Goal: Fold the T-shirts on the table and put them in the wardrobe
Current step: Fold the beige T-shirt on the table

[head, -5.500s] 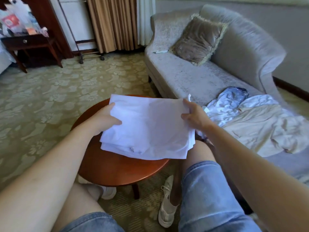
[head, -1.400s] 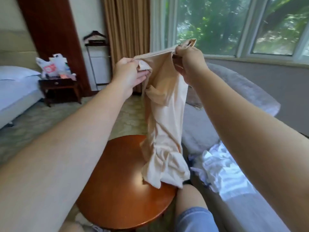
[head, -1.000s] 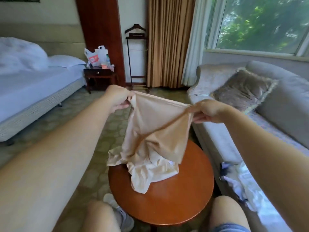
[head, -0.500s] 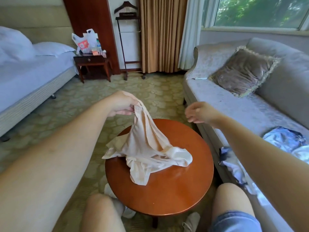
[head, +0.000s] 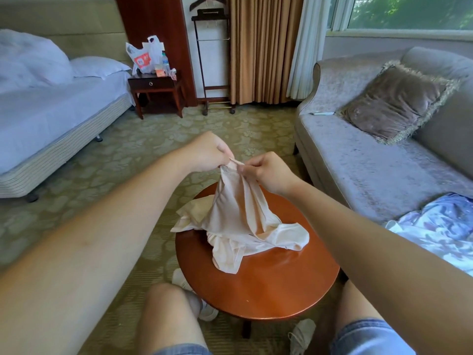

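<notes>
**Beige shirt pinched at one point above the table**

A beige shirt [head: 238, 221] is gripped at its top edge by both hands, held close together above the far side of a round wooden table [head: 268, 285]. The cloth is pinched between the fingers of the left hand [head: 207, 153] and those of the right hand [head: 268, 171], the two grips almost touching. From that point the shirt hangs down in a cone, and its lower part is bunched and crumpled on the tabletop, with one flap draped over the left rim. A patterned bluish garment [head: 440, 226] lies on the grey sofa [head: 371, 170] to the right, well apart from the table. A cushion [head: 394, 101] is propped at the sofa's back.
</notes>
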### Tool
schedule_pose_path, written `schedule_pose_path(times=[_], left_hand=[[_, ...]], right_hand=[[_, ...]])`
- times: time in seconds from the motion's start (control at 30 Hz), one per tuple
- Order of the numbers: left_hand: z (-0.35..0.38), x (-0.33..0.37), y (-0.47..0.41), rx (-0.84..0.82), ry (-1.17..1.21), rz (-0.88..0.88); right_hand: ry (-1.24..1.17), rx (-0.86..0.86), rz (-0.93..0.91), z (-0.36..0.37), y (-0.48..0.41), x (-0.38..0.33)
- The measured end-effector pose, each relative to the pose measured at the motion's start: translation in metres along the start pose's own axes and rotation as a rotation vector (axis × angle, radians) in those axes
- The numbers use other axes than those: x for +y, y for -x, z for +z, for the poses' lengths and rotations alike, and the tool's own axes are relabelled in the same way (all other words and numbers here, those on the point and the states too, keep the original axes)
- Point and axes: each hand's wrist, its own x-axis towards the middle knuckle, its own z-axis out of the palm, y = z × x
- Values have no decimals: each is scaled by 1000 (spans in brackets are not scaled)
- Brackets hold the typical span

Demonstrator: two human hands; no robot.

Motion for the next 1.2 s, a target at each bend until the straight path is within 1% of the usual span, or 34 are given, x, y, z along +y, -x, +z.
schedule_pose_path(times=[0.1, 0.23, 0.33, 0.5, 0.57, 0.63, 0.77, 0.87, 0.97, 1.03, 1.1, 1.17, 1.2], left_hand=[[7, -6, 4, 37, -35, -23], [19, -17, 6, 87, -142, -73], [21, -25, 9, 127, -133, -92], [12, -29, 16, 78, -20, -43], [9, -28, 19, 50, 96, -19], [2, -26, 21, 73, 244, -15], [-18, -26, 20, 251, 581, -75], [-32, -30, 17, 415, 703, -146], [-41, -42, 9, 613, 787, -254], [-44, -52, 4, 718, 756, -330], [-43, -64, -2, 776, 653, -391], [-37, -71, -6, 751, 462, -402], [-32, -70, -7, 680, 365, -373]], right_hand=[[68, 49, -1, 5, -2, 0], [120, 112, -19, 8, -5, -2], [135, 173, -49, 5, -6, 0], [213, 198, -55, -1, -4, 3], [323, 190, -92, -3, -2, 4], [422, 177, -123, -6, 1, 11], [514, 149, -83, -11, 5, 26], [495, 117, -16, -16, 9, 39], [433, 104, 43, -19, 15, 51], [379, 94, 79, -22, 18, 59], [280, 73, 133, -27, 21, 63], [182, 38, 177, -32, 23, 61], [150, 26, 181, -34, 24, 58]])
